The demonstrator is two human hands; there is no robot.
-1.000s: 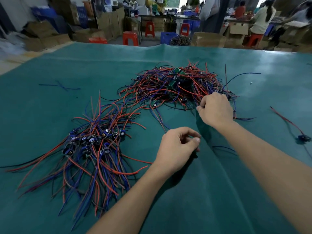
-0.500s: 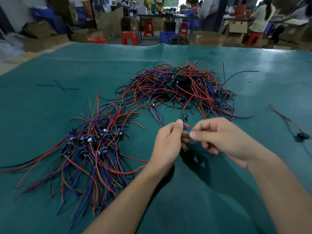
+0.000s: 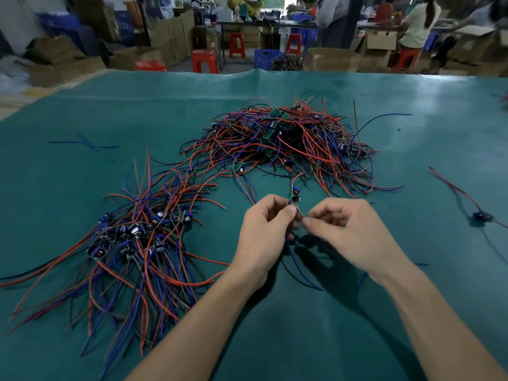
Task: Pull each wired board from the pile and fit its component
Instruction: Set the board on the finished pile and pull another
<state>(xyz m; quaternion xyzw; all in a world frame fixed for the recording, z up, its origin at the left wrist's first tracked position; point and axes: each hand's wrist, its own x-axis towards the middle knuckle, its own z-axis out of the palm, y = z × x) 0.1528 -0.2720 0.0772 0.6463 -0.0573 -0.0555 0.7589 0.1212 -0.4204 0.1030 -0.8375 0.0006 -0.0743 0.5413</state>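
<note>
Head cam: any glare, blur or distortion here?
Head view: glare sheens the mat at far right; background boxes are soft; the wide lens bows the mat's far edge; both hands look sharp and cast dark shadows toward the camera.

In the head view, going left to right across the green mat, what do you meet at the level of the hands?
Sorted bundle of wired boards → left hand → small wired board pinched between the hands → right hand → lone wired board.

Bright overhead light; my hands (image 3: 310, 229) throw soft shadows on the worktop (image 3: 412, 119), glare far right, edges bowed and blurred.
</note>
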